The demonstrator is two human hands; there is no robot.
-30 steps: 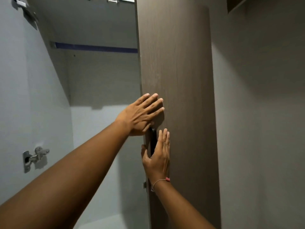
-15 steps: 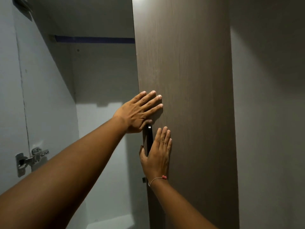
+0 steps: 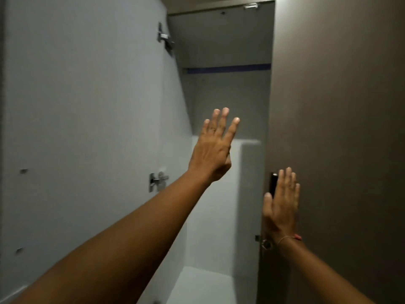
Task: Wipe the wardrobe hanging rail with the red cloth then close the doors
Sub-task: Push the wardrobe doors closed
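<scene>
The brown right wardrobe door [image 3: 328, 128] fills the right side. My right hand [image 3: 281, 207] lies flat against it beside its dark handle [image 3: 273, 185], fingers up, holding nothing. My left hand [image 3: 215, 150] is raised in the air in front of the open gap, fingers spread, touching nothing. The left door [image 3: 87, 117] stands open, its pale inner face toward me. A dark blue hanging rail [image 3: 228, 68] runs across the top of the wardrobe interior. The red cloth is not in view.
Two metal hinges [image 3: 157, 182] sit on the left door's inner edge, the other one higher up [image 3: 165, 39]. A pale floor [image 3: 206, 284] shows at the bottom of the wardrobe.
My left hand has come off the right door and swung left into the open gap. The view has turned left, so the left door fills more of the frame. My right hand stays on the door.
</scene>
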